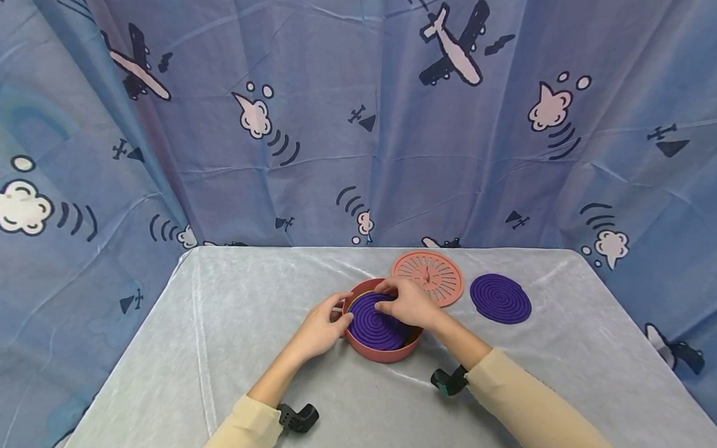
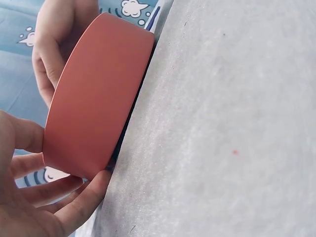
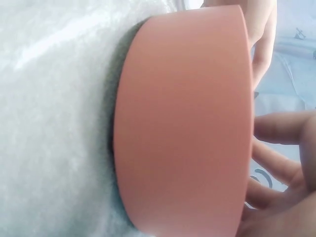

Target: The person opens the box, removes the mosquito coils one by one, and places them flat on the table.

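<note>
A round coral container stands on the table, its smooth side wall filling much of both wrist views. Inside lies a purple spiral coaster, slightly off-centre, with a yellow edge showing beneath it. My left hand grips the container's left side, thumb near the rim and fingers around the outer wall. Over the far right part of the container, my right hand pinches the purple coaster near its edge. That hand hides part of the coaster, and its fingertips are out of sight in the right wrist view.
Behind the container lies a coral slotted disc with a small raised piece at its middle. Another purple spiral coaster lies flat to the right. A pale cloth covers the table, and a blue patterned curtain hangs behind.
</note>
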The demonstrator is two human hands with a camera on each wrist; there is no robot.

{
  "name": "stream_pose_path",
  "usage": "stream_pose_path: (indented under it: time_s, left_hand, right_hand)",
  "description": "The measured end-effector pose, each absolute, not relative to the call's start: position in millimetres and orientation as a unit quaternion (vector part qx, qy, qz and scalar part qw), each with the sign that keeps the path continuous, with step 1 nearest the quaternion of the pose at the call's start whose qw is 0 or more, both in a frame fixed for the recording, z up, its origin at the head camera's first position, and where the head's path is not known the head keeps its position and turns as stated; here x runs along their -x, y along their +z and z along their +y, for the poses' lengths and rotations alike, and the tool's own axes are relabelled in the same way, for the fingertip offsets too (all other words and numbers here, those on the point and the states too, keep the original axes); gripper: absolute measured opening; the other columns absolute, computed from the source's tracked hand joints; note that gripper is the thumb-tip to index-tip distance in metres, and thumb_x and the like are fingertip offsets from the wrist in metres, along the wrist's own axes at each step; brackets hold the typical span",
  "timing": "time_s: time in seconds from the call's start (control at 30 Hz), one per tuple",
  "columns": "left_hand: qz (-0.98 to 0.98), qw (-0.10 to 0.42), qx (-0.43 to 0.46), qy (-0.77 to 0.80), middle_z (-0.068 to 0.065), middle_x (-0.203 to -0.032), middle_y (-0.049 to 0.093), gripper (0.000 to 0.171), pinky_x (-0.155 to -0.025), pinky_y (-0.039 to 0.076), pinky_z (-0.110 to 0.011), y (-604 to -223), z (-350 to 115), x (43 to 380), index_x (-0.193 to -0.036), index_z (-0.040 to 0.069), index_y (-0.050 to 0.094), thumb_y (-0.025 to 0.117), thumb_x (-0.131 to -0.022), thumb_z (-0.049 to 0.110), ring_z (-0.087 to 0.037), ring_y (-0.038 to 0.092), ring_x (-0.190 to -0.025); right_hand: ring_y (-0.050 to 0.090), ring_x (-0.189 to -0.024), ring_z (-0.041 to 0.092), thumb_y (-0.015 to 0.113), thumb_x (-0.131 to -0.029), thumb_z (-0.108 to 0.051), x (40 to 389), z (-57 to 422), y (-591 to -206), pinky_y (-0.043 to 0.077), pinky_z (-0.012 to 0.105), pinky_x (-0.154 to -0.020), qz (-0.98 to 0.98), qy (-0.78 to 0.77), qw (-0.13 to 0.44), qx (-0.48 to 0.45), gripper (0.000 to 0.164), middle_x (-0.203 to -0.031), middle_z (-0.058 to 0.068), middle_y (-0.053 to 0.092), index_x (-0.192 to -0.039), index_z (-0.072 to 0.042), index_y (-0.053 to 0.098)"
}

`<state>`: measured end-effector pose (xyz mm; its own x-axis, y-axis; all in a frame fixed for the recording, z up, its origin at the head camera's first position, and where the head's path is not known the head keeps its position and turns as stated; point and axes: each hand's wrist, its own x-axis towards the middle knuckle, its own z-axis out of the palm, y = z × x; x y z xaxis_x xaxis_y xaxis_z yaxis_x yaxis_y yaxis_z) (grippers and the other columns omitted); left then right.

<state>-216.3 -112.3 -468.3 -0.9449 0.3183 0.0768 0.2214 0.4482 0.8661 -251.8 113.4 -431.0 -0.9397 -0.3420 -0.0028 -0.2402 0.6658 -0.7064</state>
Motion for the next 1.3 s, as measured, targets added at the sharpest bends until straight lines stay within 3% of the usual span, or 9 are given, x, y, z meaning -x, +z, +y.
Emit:
stream_pose_path:
  time_s: [0.5, 1.1, 1.3]
  left_hand:
    - [0.848, 0.047, -0.162, 0.503, -0.020, -0.131, 0.059, 0.045, -0.077, 0.058, -0.029, -468, -112, 215, -0.145, 0.007, 0.053, 0.059, -0.101, 0.014, -0.029, 0.066, -0.111]
    - [0.852, 0.045, -0.159, 0.498, -0.018, -0.133, 0.058, 0.045, -0.079, 0.057, -0.031, -470, -112, 217, -0.146, 0.010, 0.052, 0.058, -0.102, 0.016, -0.027, 0.066, -0.111]
    - [0.853, 0.047, -0.156, 0.496, -0.018, -0.134, 0.058, 0.045, -0.082, 0.057, -0.034, -469, -113, 217, -0.146, 0.011, 0.052, 0.058, -0.102, 0.017, -0.028, 0.065, -0.113]
  right_hand:
    - [0.065, -0.109, 0.029, 0.074, -0.091, -0.008, 254, 120, -428, 0.053, 0.045, -0.096, 0.867, -0.475, 0.069, 0.135, 0.030, -0.118, 0.013, 0.071, -0.121, -0.004, 0.070]
    - [0.059, -0.114, 0.030, 0.075, -0.088, -0.002, 261, 126, -432, 0.049, 0.041, -0.098, 0.834, -0.521, 0.153, 0.095, 0.027, -0.122, 0.014, 0.067, -0.115, -0.004, 0.073]
    - [0.061, -0.105, 0.027, 0.076, -0.088, -0.002, 261, 125, -431, 0.054, 0.035, -0.088, 0.832, -0.517, 0.173, 0.102, 0.025, -0.121, 0.015, 0.065, -0.112, -0.005, 0.074]
